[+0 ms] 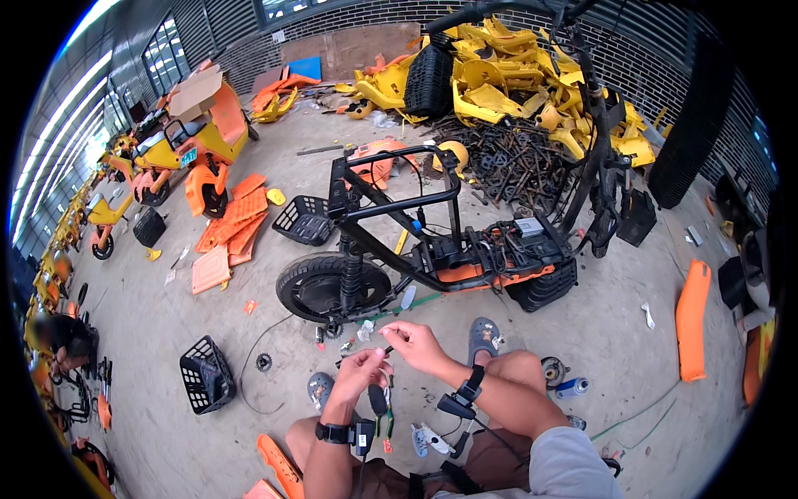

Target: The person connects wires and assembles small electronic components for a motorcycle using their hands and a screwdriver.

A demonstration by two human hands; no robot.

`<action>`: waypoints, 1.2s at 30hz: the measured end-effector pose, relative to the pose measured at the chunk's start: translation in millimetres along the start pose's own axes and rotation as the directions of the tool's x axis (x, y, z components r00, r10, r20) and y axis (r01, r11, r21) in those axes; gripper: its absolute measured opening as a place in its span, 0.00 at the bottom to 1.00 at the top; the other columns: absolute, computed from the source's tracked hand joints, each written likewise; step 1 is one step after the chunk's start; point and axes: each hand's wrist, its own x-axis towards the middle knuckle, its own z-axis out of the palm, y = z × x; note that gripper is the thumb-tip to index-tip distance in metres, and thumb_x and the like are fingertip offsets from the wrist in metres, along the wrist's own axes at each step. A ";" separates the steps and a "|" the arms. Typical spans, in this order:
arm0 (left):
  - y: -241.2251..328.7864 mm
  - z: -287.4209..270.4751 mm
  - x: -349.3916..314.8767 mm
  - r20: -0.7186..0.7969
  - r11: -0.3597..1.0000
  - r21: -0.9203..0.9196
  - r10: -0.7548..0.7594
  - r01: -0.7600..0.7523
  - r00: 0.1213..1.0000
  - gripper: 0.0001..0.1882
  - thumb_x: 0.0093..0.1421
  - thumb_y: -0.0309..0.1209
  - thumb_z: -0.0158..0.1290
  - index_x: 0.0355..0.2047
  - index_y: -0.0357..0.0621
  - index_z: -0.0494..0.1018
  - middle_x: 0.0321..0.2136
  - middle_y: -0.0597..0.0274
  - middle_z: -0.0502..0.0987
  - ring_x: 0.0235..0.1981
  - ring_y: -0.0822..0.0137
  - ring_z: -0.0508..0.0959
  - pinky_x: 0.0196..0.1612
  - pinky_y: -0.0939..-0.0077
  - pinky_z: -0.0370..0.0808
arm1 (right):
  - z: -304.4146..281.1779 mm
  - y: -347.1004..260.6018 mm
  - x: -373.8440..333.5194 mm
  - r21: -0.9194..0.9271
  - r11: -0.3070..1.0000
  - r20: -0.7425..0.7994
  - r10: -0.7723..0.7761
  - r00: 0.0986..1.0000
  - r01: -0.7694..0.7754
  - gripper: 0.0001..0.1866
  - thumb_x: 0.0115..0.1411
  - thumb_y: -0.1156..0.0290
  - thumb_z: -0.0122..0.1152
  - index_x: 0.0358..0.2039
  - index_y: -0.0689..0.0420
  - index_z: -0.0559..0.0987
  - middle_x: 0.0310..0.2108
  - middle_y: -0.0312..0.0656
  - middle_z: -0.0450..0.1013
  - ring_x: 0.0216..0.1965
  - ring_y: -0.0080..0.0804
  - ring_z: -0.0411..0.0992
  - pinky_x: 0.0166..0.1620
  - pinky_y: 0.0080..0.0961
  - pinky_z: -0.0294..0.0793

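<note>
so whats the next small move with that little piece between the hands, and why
Probably pull the hands slightly apart to free the small dark part. The left hand and right hand both pinch it in front of the knees, clear of the stripped scooter frame, so nothing else holds it. What the part is cannot be told.

We observe our left hand (pixel 359 366) and right hand (pixel 416 343) raised close together, fingers pinched, forearms bent inward.

Small dark screw-like part (pixel 387 350), pinched between fingers of both hands, above knees.
</note>
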 end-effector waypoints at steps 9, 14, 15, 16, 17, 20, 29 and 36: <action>-5.9 7.4 4.7 0.021 0.989 -0.057 0.140 -0.138 0.990 0.20 0.65 0.40 0.47 0.37 0.29 0.72 0.25 0.55 0.78 0.20 0.70 0.76 0.26 0.79 0.74 | -13.5 -3.3 -4.1 -0.019 1.000 -0.033 -0.024 0.999 0.023 0.14 0.60 0.64 0.56 0.38 0.62 0.78 0.12 0.33 0.65 0.16 0.15 0.58 0.19 0.22 0.57; 2.2 6.4 4.9 0.143 0.966 -0.173 -0.167 0.191 0.975 0.14 0.62 0.33 0.52 0.38 0.31 0.72 0.26 0.55 0.78 0.20 0.70 0.76 0.27 0.79 0.75 | -17.2 -6.8 -7.3 -0.040 0.999 -0.047 -0.007 0.999 0.005 0.13 0.60 0.65 0.56 0.38 0.62 0.78 0.12 0.33 0.64 0.16 0.14 0.57 0.19 0.21 0.56; -0.8 4.3 6.1 0.139 0.967 -0.175 -0.164 0.187 0.977 0.14 0.62 0.33 0.52 0.38 0.31 0.72 0.26 0.55 0.78 0.20 0.70 0.76 0.27 0.79 0.75 | -16.5 -7.3 -7.1 -0.040 0.999 -0.042 -0.010 0.999 0.008 0.13 0.60 0.65 0.56 0.38 0.62 0.78 0.12 0.33 0.64 0.16 0.14 0.57 0.19 0.21 0.56; -4.6 2.3 6.5 0.135 0.973 -0.179 -0.125 0.148 0.983 0.13 0.61 0.31 0.53 0.38 0.31 0.72 0.26 0.55 0.78 0.20 0.70 0.76 0.27 0.79 0.75 | -15.8 -7.7 -7.1 -0.043 0.999 -0.038 -0.010 0.999 0.008 0.13 0.60 0.65 0.56 0.39 0.61 0.78 0.12 0.33 0.64 0.16 0.14 0.57 0.19 0.21 0.55; -7.7 0.0 6.2 0.130 0.977 -0.183 -0.085 0.108 0.988 0.12 0.60 0.30 0.54 0.38 0.32 0.72 0.26 0.56 0.78 0.21 0.70 0.76 0.26 0.79 0.75 | -14.8 -7.9 -7.3 -0.046 0.999 -0.033 -0.010 0.999 0.008 0.13 0.60 0.65 0.56 0.39 0.61 0.78 0.12 0.33 0.64 0.16 0.14 0.57 0.19 0.21 0.55; 0.8 7.4 4.6 0.086 0.995 -0.089 0.041 -0.033 0.995 0.13 0.61 0.32 0.54 0.38 0.32 0.72 0.26 0.56 0.78 0.21 0.71 0.76 0.26 0.79 0.75 | -15.9 5.6 -4.8 -0.053 0.998 -0.047 -0.025 0.999 0.023 0.13 0.61 0.64 0.55 0.39 0.61 0.79 0.12 0.32 0.64 0.16 0.14 0.57 0.19 0.21 0.55; -16.3 -13.0 -1.4 0.089 0.999 0.007 -0.040 0.040 0.995 0.24 0.66 0.48 0.42 0.37 0.36 0.72 0.21 0.60 0.77 0.19 0.74 0.75 0.24 0.81 0.73 | 11.4 3.8 0.0 0.023 0.999 0.010 0.028 1.000 -0.028 0.10 0.62 0.69 0.55 0.38 0.62 0.79 0.24 0.33 0.74 0.25 0.13 0.66 0.27 0.15 0.65; -9.8 -6.7 -3.1 -0.011 0.991 0.036 0.129 -0.128 0.992 0.20 0.64 0.45 0.48 0.40 0.38 0.67 0.19 0.63 0.75 0.16 0.75 0.72 0.20 0.82 0.69 | 12.9 13.7 3.2 -0.008 0.999 0.016 0.047 0.999 -0.047 0.10 0.62 0.69 0.54 0.38 0.61 0.79 0.24 0.31 0.73 0.24 0.14 0.67 0.25 0.13 0.66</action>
